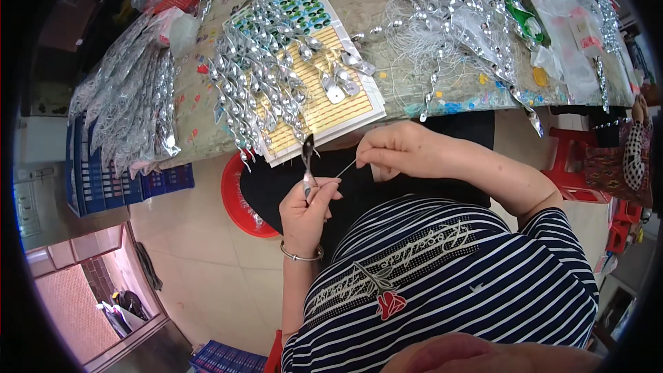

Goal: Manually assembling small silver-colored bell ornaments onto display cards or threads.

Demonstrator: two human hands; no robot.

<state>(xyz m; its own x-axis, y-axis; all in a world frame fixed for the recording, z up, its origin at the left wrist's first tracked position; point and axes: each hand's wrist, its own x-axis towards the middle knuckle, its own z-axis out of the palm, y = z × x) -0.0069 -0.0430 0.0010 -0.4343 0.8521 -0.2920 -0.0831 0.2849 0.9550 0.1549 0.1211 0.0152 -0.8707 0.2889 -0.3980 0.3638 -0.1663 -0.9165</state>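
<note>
Pinching a silver twisted strip [307, 159] upright, the left hand [307, 211] sits at six o'clock of the table [186, 117]; the right hand [397, 152], at its three o'clock, nips a thin white thread [347, 168]. A yellow-striped card sheet [331, 107] lies at twelve o'clock, clear plastic packets [570, 21] at two.

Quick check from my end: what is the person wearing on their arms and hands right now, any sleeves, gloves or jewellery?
Both hands are bare, no gloves. The left hand has a thin silver metal bangle around the wrist. The right hand shows no jewellery; its forearm is uncovered up to the short sleeve of a navy and white striped shirt. The left forearm is uncovered too.
</note>
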